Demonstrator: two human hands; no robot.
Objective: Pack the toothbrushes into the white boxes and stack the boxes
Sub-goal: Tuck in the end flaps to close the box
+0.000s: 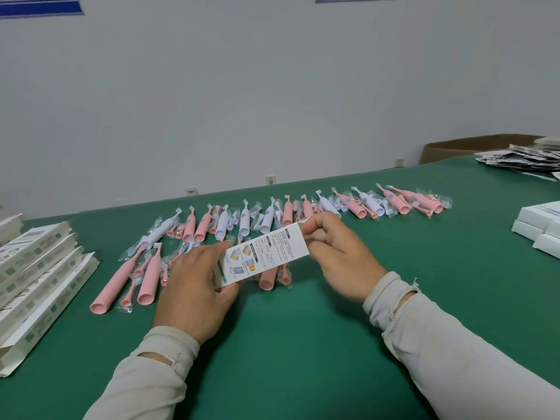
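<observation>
- Your left hand and right hand both grip one white box, held above the worktop.
- Pinch too hard at the end flap: likely crease or tear.
- Toothbrushes lie loose behind.

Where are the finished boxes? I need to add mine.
Head view: the closed white boxes lie at the green table's far right edge, beyond the right hand.

Soft, even light, faint shadows beneath the forearms, wide-angle bending at the edges, slight overall softness.
</observation>
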